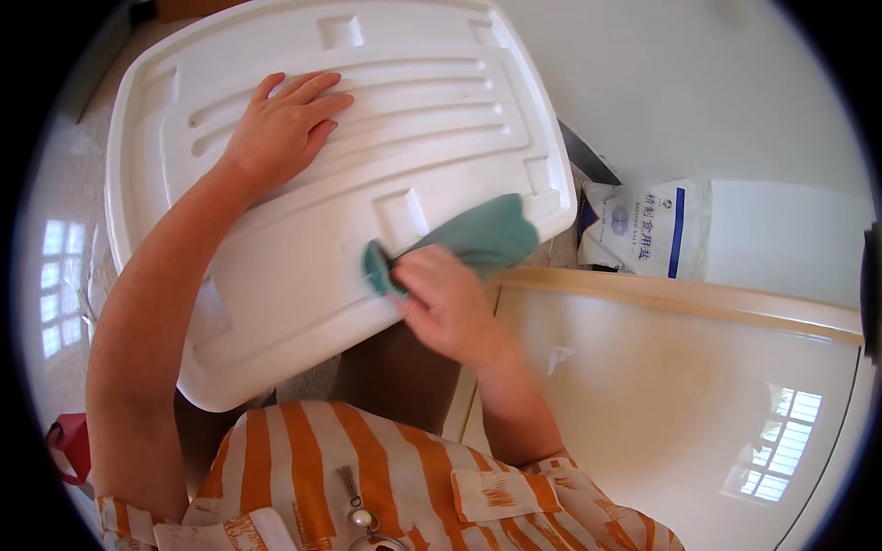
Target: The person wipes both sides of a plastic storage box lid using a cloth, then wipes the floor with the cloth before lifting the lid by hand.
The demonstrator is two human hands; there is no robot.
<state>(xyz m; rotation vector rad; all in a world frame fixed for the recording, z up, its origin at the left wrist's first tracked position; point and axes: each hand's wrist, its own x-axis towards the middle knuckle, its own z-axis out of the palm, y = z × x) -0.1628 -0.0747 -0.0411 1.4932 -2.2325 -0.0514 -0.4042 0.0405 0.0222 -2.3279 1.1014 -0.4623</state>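
A large white plastic lid (303, 266) with ridges and square recesses lies tilted in front of me. My left hand (287, 127) rests on its upper part, fingers apart and palm down on the grooves. Near the lid's lower right edge, my right hand (443, 298) is closed round a green cloth (491, 234). The cloth lies against the lid's surface and spreads to the right of the hand. Motion slightly blurs my right hand, and its fingertips are partly hidden.
At the right stands a glossy cream panel (643, 404) with a raised wooden-looking edge. Behind it, a white printed salt bag (648, 228) leans by the pale wall (698, 92). A red object (70, 447) is at the lower left.
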